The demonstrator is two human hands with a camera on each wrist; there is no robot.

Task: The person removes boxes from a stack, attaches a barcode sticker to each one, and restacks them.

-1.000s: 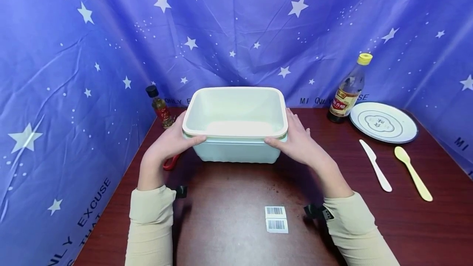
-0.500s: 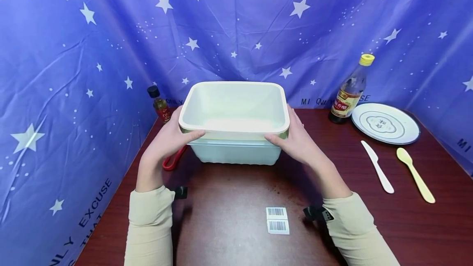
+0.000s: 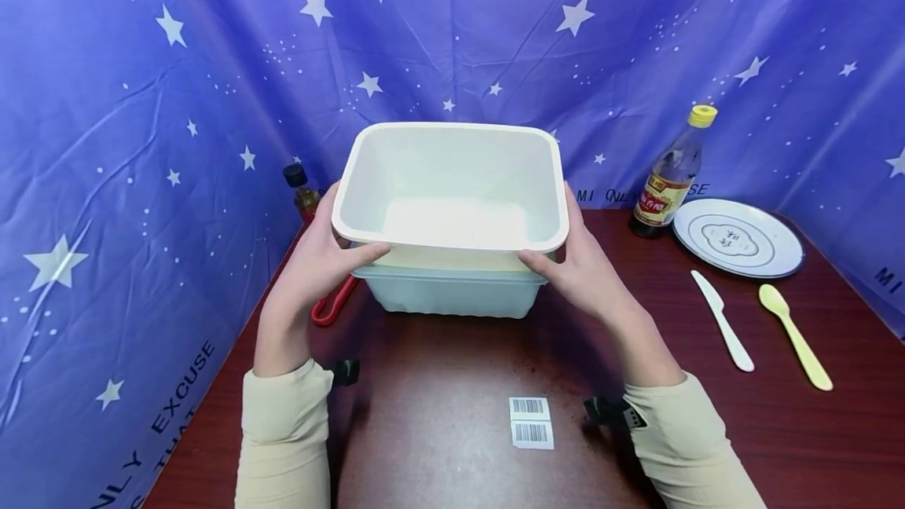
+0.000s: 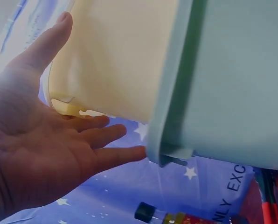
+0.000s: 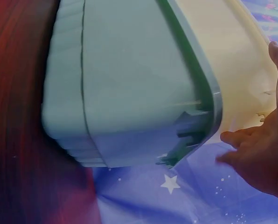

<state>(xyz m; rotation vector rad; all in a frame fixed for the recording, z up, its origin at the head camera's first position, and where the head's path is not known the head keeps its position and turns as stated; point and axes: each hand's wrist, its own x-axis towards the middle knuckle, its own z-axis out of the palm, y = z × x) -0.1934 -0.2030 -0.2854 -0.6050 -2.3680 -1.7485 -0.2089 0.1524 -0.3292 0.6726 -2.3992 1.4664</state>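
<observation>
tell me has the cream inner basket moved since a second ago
Yes. The cream basket has risen out of the green tub, which stays on the table; its back rim now sits higher against the curtain.

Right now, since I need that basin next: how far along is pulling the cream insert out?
Partly done: the cream insert is raised, its rim clear of the pale green basin on the table. In hand: left hand and right hand hold its sides. Left: lifting its bottom fully clear.

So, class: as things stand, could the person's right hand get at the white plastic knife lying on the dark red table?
Probably not at once: the right hand grips the cream plastic inner basin. The path to the white plastic knife looks open otherwise, with only bare table between.
</observation>
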